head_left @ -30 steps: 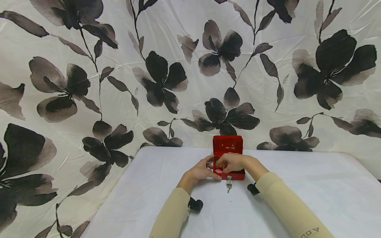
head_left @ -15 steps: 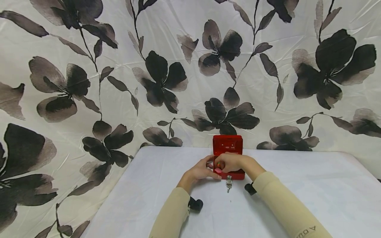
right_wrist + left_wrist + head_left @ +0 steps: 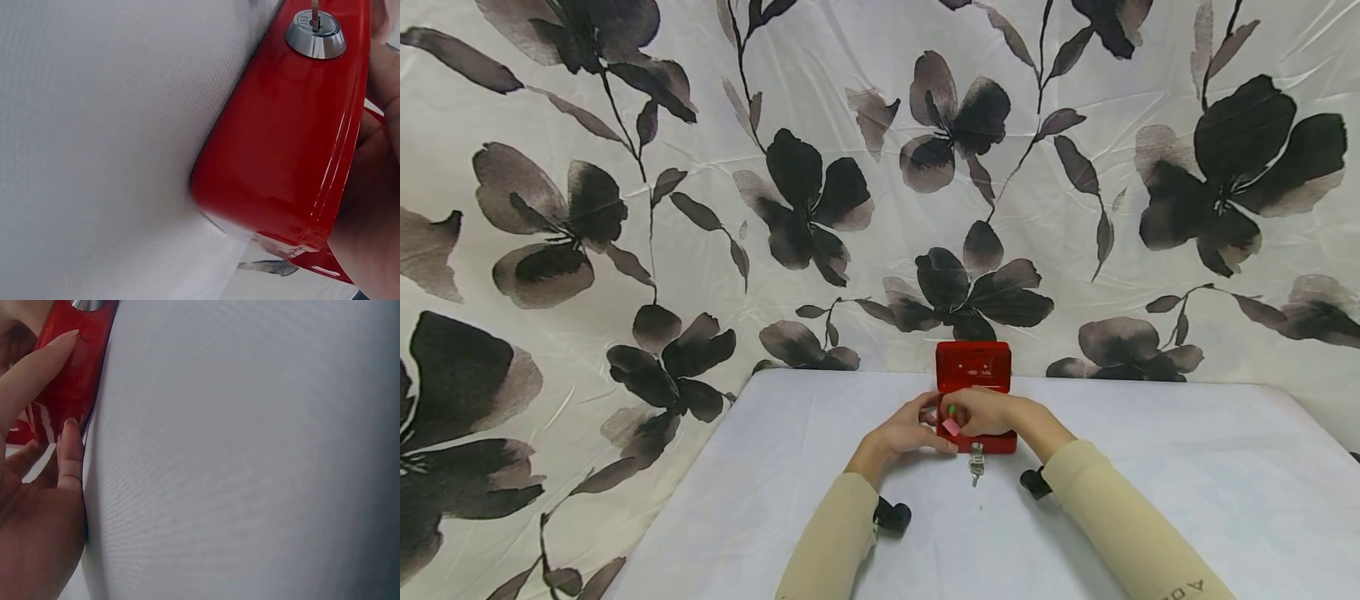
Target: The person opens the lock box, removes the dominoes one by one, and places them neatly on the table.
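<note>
Your left hand (image 3: pixel 910 430) grips the open red box (image 3: pixel 275 147)
Inside, by your right hand (image 3: pixel 987 409): pink piece (image 3: pixel 951 427), green piece (image 3: pixel 952 410); that hand's hold is unclear.

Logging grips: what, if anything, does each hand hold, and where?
Left hand holds the red box by its left front corner; right hand: cannot tell.

The red cash box (image 3: pixel 275 144) had a smooth, glossy finish like enamelled metal. Its lock cylinder (image 3: pixel 319 45) was polished, mirror-bright metal. The white tablecloth (image 3: pixel 237 456) looked matt and finely woven; the floral backdrop (image 3: pixel 805 204) was creased, faintly shiny cloth.
</note>
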The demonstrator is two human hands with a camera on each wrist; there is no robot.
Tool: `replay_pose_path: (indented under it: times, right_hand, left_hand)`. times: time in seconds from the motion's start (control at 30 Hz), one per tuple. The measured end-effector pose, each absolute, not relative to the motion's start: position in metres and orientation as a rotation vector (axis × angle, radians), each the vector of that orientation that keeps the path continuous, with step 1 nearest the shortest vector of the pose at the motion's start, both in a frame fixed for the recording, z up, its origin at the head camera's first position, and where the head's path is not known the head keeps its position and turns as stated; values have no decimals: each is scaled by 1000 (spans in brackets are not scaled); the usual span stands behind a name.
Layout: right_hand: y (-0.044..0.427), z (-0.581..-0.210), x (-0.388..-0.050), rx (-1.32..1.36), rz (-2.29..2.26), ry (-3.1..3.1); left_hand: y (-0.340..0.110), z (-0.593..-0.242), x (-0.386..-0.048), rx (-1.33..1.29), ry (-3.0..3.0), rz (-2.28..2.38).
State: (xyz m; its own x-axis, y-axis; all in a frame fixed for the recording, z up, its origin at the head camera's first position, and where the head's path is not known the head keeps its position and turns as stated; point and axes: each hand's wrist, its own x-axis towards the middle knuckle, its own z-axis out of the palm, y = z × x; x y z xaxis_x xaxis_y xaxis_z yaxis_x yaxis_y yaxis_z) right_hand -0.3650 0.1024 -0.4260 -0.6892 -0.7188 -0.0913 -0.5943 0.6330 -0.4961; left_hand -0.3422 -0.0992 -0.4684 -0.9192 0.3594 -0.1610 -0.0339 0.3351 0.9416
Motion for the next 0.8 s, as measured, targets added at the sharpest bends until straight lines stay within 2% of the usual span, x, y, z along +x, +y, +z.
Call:
replay_pose_path:
  times: [0.8]
  right_hand:
    - [108,-428,-362,-987,-764,2663]
  left_hand:
    - [-100,-467,-340,282,2280,1596]
